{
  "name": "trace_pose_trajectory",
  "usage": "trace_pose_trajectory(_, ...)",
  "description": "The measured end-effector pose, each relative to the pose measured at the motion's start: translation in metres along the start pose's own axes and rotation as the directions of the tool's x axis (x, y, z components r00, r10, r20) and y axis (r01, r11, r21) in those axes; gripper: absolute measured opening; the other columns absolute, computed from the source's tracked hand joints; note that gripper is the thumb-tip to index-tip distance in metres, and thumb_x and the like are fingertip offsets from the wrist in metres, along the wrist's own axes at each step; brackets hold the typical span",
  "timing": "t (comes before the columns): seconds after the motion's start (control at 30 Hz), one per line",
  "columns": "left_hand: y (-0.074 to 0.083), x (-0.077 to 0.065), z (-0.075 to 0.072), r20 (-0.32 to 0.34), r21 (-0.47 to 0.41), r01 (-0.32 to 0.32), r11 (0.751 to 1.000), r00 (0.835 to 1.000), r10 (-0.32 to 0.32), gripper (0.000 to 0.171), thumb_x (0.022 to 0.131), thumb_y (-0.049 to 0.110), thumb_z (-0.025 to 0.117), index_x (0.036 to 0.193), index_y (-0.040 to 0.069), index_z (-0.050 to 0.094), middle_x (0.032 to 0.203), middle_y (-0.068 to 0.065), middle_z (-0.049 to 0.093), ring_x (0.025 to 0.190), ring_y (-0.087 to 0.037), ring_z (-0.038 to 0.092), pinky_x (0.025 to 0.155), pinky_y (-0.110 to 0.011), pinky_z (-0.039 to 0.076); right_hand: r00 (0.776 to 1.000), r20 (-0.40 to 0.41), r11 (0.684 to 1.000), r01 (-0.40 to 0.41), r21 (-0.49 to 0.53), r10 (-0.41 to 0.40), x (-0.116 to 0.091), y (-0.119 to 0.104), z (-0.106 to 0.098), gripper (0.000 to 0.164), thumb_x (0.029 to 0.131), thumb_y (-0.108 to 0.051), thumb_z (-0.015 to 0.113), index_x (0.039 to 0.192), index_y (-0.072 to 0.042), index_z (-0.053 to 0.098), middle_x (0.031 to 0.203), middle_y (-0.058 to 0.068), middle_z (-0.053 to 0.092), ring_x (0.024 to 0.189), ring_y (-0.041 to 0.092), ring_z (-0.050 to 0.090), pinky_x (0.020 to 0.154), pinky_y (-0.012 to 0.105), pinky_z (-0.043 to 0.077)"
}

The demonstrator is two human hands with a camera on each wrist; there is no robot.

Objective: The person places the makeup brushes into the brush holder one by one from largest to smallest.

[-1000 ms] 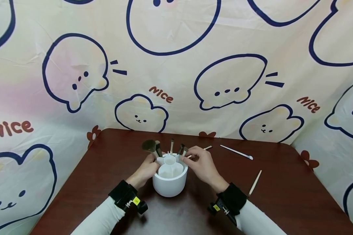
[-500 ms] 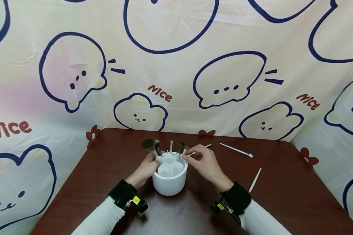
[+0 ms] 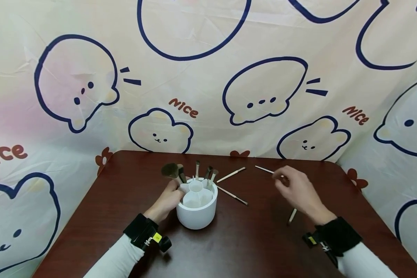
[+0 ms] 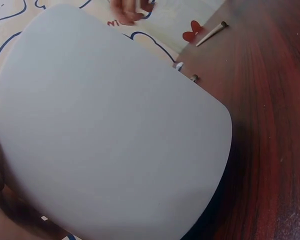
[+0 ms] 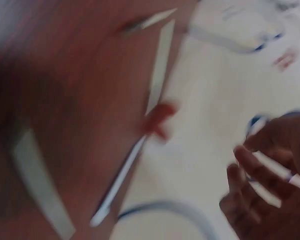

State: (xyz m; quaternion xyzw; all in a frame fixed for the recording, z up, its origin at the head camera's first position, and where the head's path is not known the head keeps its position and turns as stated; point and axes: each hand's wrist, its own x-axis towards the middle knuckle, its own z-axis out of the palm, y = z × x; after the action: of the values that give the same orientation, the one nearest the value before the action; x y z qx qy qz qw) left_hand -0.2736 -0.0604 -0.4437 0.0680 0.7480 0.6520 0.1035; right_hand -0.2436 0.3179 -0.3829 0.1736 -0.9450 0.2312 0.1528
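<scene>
A white round brush holder (image 3: 196, 216) with petal-shaped compartments stands on the table; several makeup brushes rise from its back part, among them a large fluffy brush (image 3: 170, 170). My left hand (image 3: 166, 199) grips the holder by its left side, thumb at the rim. In the left wrist view the smooth white holder wall (image 4: 110, 125) fills most of the picture. Off to the right, my right hand (image 3: 297, 189) hangs over the table with loosely curled fingers and nothing held. It partly covers a white brush (image 3: 264, 169). The right wrist view is blurred, with the fingers (image 5: 260, 170) bent and apart.
Two thin brushes lie right of the holder: one angled backward (image 3: 231, 174), one toward the front (image 3: 232, 195). Another short pale brush (image 3: 292, 216) lies below my right hand. The brown table (image 3: 250, 247) ends at a patterned cloth (image 3: 208, 85) behind.
My right hand has left the holder's right rim and moved right, above the white brush. The two thin brushes beside the holder now show fully. My left hand keeps its grip.
</scene>
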Motion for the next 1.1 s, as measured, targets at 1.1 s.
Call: trace_pose_trajectory(1.1,-0.005,-0.013,-0.01,-0.043,0.019,-0.023,1.0,0.999,0.023,0.048,0.08,-0.006,0.043,0.125,0.007,0.051,0.123,-0.009,0.054,0.113,-0.023,0.045,0.091,-0.045,0.036,0.905,0.425,0.908,0.196,-0.371,-0.022,-0.039,0.082,0.013,0.027,0.073,0.004,0.067,0.076,-0.021,0.059,0.078,-0.005,0.054,0.073,0.014,0.046,0.059,0.033,0.044)
